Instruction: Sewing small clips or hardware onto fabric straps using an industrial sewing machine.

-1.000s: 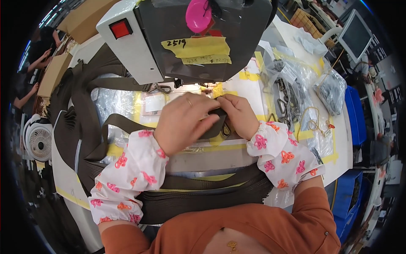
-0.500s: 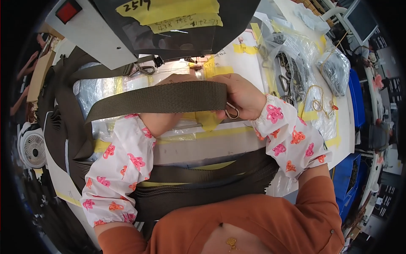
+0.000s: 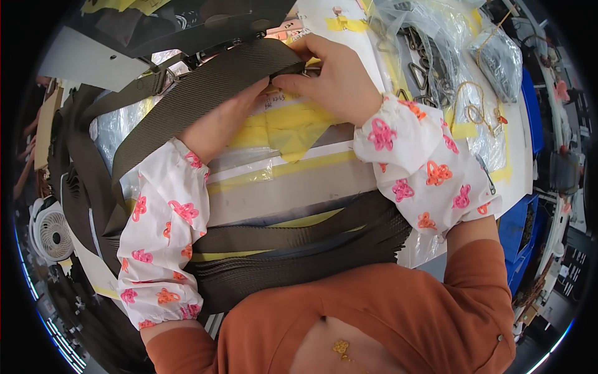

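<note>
My left hand (image 3: 227, 118) reaches under a wide dark olive webbing strap (image 3: 208, 78) and grips it, fingertips largely hidden beneath the band. My right hand (image 3: 330, 81) pinches the strap's far end, where a small metal fitting (image 3: 311, 70) shows between thumb and forefinger. Both hands are just in front of the dark sewing machine head (image 3: 187, 25), close under its lower parts. Left of them, another strap (image 3: 118, 100) ends in a metal buckle. Yellow tape (image 3: 293, 131) and clear plastic cover the work surface below.
Bundled webbing straps (image 3: 299, 268) lie along the near edge, with more piled at left. Plastic bags of metal hooks (image 3: 423, 68) and a cord (image 3: 473, 112) lie at right. A white fan (image 3: 53, 227), blue bins (image 3: 520, 243) and a co-worker's arm (image 3: 28, 156) are at the sides.
My hands have raised the strap toward the machine and higher in the picture. The band, earlier bunched in my fingers, now stretches across diagonally. The whole view has shifted, cutting off the machine's top.
</note>
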{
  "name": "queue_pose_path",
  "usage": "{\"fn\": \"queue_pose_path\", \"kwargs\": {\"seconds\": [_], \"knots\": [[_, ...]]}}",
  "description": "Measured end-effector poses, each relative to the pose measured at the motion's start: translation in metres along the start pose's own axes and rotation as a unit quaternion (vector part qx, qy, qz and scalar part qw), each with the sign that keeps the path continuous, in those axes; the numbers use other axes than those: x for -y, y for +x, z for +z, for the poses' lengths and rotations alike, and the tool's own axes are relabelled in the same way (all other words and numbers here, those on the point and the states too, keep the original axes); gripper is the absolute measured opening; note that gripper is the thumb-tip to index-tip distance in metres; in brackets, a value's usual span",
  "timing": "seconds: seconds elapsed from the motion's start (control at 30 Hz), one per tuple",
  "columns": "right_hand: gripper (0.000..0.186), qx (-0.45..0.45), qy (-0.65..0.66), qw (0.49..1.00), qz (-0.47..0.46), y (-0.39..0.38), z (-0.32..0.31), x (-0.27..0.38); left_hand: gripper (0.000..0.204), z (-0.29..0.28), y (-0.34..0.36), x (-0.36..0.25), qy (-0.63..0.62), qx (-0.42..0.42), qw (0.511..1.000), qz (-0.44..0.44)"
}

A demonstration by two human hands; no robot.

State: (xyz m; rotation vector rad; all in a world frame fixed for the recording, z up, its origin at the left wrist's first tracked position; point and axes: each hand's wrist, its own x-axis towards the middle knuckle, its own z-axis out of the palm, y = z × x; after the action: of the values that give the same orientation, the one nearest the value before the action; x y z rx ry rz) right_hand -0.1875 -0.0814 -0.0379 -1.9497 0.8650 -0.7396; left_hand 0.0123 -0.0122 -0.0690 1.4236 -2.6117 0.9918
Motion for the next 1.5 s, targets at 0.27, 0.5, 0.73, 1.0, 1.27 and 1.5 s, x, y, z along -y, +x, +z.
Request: {"fn": "queue_pose_path", "kwargs": {"seconds": [0.27,0.5,0.73,1.0,1.27,1.5], "knots": [[0.036,0.051,-0.051,0.997,-0.027,0.01,-0.013,-0.012,0.026,-0.034,0.022,0.004,-0.189,-0.035,0.979,-0.063],[0.039,0.022,-0.134,0.989,-0.055,0.012,-0.005,-0.013,0.019,-0.047,0.028,-0.004,-0.257,-0.008,0.962,-0.087],[0.04,0.043,-0.163,0.985,-0.047,0.012,-0.011,-0.013,0.036,-0.023,0.012,0.012,-0.58,0.195,0.768,-0.186],[0.039,0.071,-0.19,0.978,-0.039,0.016,-0.018,-0.013,0.021,-0.014,0.024,0.007,-0.449,-0.005,0.885,-0.123],[0.035,0.101,-0.169,0.978,-0.061,0.022,-0.001,-0.005,0.019,-0.005,-0.003,0.018,-0.665,-0.024,0.71,-0.23],[0.034,0.039,-0.276,0.956,-0.086,-0.016,-0.005,0.007,0.032,-0.015,0.005,-0.003,-0.402,-0.125,0.898,-0.124]]}}
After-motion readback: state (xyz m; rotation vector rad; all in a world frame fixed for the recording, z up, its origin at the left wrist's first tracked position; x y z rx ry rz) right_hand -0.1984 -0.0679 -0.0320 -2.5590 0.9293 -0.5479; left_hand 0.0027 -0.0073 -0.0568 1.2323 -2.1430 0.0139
